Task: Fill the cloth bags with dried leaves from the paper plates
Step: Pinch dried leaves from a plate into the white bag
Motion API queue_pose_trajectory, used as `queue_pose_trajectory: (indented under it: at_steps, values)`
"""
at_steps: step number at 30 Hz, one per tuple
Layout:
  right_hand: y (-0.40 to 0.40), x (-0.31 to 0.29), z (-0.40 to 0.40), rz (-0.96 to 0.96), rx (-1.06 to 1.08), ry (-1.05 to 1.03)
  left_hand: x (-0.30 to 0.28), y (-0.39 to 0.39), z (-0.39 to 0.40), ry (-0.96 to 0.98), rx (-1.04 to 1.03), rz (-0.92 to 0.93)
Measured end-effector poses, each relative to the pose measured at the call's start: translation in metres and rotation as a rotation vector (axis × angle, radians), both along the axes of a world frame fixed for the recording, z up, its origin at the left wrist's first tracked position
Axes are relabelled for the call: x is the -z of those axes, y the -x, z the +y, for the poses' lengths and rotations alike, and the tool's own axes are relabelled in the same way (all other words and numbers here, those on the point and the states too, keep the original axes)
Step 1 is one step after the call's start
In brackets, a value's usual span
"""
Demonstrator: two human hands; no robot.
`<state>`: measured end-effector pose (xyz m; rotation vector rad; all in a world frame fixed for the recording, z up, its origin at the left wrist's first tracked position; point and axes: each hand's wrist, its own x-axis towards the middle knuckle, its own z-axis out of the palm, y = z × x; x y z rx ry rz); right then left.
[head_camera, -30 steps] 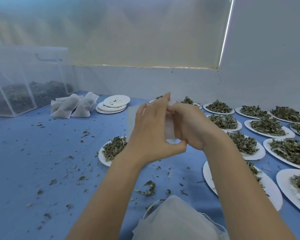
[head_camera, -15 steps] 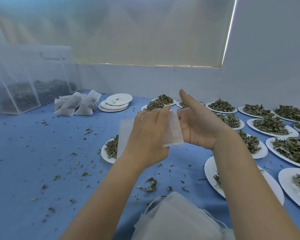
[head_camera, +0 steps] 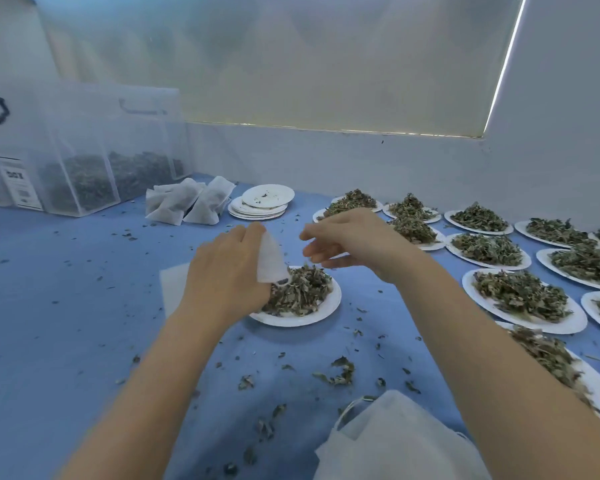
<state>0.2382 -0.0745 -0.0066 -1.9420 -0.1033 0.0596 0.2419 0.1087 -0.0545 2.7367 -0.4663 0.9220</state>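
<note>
A white cloth bag (head_camera: 270, 259) is held in the left hand (head_camera: 224, 275), whose fingers are curled round it; most of the bag is hidden behind that hand, only one flap and a pale corner to the left of the wrist being seen. The bag is held just above the near-left rim of a paper plate (head_camera: 321, 313) heaped with dried leaves (head_camera: 300, 292). The right hand (head_camera: 355, 242) is poised above the far side of that plate, its fingers apart, loosely bent and holding nothing. More heaped plates (head_camera: 561, 323) are spread to the right of it, some cut off by the frame edge. Beyond it, filled bags (head_camera: 187, 202) and stacked empty plates (head_camera: 262, 204) are seen. Far left of it, clear bins (head_camera: 84, 168) carry a label, too blurred to be read with certainty. Spare bags (head_camera: 395, 441) are cut off at the bottom edge.
</note>
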Motion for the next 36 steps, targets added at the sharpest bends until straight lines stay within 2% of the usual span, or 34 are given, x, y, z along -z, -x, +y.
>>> queue_pose_trajectory:
  at_steps: [2, 4, 8, 13, 25, 31, 36]
  values:
    - [-0.011, 0.020, 0.002, -0.089, 0.099, 0.270, 0.009, -0.009, 0.019, 0.011, -0.047, 0.080]
    - [-0.018, 0.035, 0.007, -0.109, 0.084, 0.519, 0.017, -0.017, 0.031, 0.026, -0.070, 0.137]
    - [-0.027, 0.049, 0.013, -0.104, -0.011, 0.583, 0.028, -0.031, 0.037, 0.048, -0.067, 0.174]
    - [-0.034, 0.054, 0.023, -0.150, -0.060, 0.800, 0.029, -0.044, 0.029, -0.004, -0.049, 0.215]
    - [-0.035, 0.067, 0.030, -0.265, 0.005, 0.734, 0.044, -0.042, 0.026, -0.028, 0.002, 0.207]
    - [-0.032, 0.044, 0.015, -0.337, 0.087, 0.580, 0.049, -0.040, 0.030, 0.028, 0.032, 0.205]
    - [-0.030, 0.035, 0.020, -0.406, 0.074, 0.638, 0.049, -0.038, 0.026, 0.079, 0.060, 0.165]
